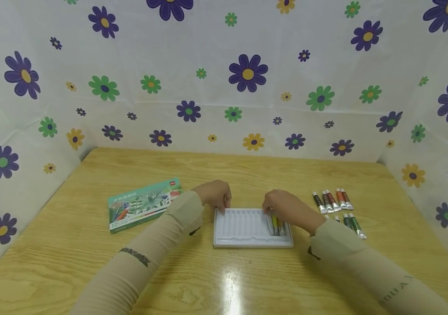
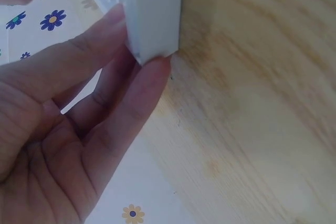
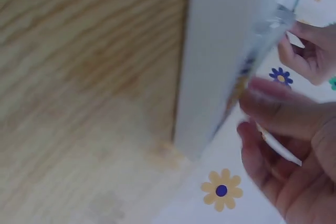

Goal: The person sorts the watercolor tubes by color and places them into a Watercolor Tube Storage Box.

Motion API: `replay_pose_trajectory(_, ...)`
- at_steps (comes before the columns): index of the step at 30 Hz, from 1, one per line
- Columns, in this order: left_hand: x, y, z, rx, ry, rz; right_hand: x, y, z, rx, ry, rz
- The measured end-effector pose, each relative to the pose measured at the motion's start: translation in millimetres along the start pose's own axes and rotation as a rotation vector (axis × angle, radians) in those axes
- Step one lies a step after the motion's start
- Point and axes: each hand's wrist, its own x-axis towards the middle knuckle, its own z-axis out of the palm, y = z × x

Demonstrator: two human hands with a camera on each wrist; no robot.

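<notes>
A white tray (image 1: 243,225) with narrow slots lies on the table between both hands. The left hand (image 1: 218,194) grips its far left corner, with the thumb (image 2: 113,22) on the upper side and a finger bent under the edge in the left wrist view. The right hand (image 1: 287,208) is over the far right part of the tray, fingers bent down beside a few paint tubes (image 1: 275,225) set in the slots. In the right wrist view its fingertips are right at the tubes, blurred; I cannot tell whether they pinch one.
A green paint box (image 1: 143,205) with a plant picture lies left of the tray, partly behind the left sleeve. Several dark and red paint tubes (image 1: 332,201) lie at the right, with green tubes (image 1: 354,223) nearer. A flowered cloth (image 1: 208,87) surrounds the wooden table (image 1: 228,280).
</notes>
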Motion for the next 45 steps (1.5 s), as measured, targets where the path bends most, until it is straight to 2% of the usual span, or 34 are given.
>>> replay_pose_trajectory(5, -0.3, 0.2, -0.3, -0.002, -0.003, 0.000, -3.6, 4.2, -3.1, 0.086, -0.086, -0.132)
replay_pose_trajectory(9, 0.5, -0.5, 0.3, -0.007, -0.001, -0.007, -3.9, 6.1, -4.4, 0.083, -0.129, -0.207)
replay_pose_trajectory(13, 0.9, -0.7, 1.7, -0.012, -0.003, -0.010, -3.8, 5.8, -4.0, 0.075, -0.138, -0.245)
replay_pose_trajectory(19, 0.2, -0.1, 1.1, -0.010, -0.007, -0.019, -1.4, 3.6, -4.7, 0.004, -0.147, -0.338)
replay_pose_trajectory(28, 2.1, -0.2, 1.2, -0.012, 0.000, -0.016, 1.4, 2.5, -4.7, -0.023, -0.179, -0.309)
replay_pose_trajectory(36, 1.6, -0.6, 1.1, -0.001, -0.005, -0.014, -2.5, 1.7, -4.9, -0.016, -0.195, -0.221)
replay_pose_trajectory(45, 2.8, -1.7, 2.0, -0.003, -0.002, -0.010, 0.7, 2.3, -4.7, -0.046, -0.206, -0.250)
